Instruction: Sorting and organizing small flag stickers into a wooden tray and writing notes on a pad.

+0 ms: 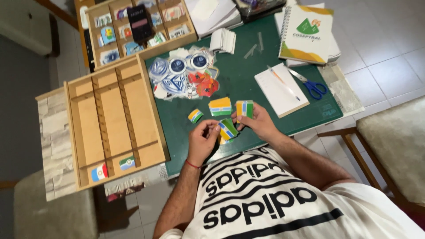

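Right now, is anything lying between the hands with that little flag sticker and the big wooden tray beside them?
Nothing visible blocks the way. Both hands, left hand and right hand, hold the small striped flag sticker over the green cutting mat. Only bare mat lies between them and the light wooden divided tray; another small flag sticker sits farther up.

upper tray [95, 11] cropped, sticker designs [183, 75] unclear

I've got just the one view, worn on the head, looking steeply down over the chest onto the green mat [248, 88]. It sits fairly near. Hands show at centre, wooden tray [113, 119] at nine o'clock, notebook [307, 33] at one o'clock.
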